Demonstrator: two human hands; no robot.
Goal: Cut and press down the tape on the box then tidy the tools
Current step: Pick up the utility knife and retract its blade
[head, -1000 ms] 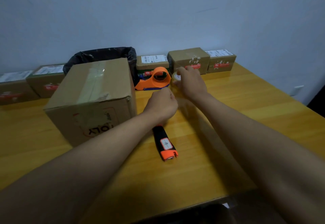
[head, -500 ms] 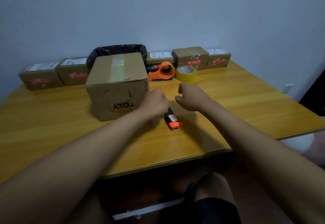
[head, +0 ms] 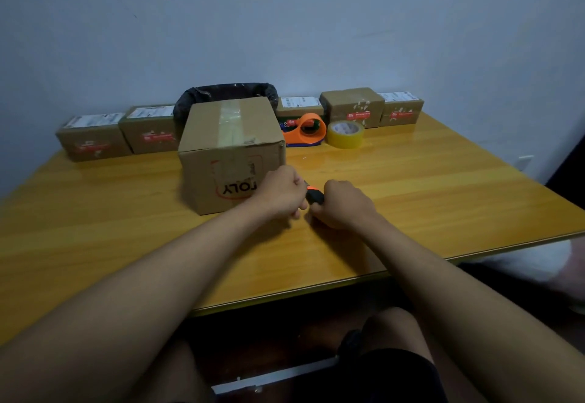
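My left hand [head: 282,193] curled over one end of the black-and-orange utility knife [head: 314,195], just right of the taped cardboard box [head: 232,152] on the table [head: 427,200]. My right hand [head: 343,203] gripped its other end. Only a short middle stretch showed, blade hidden.

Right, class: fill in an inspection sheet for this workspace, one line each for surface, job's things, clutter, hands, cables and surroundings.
Surface: yellow wooden table, glossy.
Job's things: taped cardboard box; orange-and-black knife beside it; orange tape dispenser and tape roll behind.
Clutter: small parcels along the wall; black-lined bin behind the box.
Hands: left hand and right hand both closed around the knife.
Cables: nothing seen.
Surroundings: plain wall; wall socket at right.
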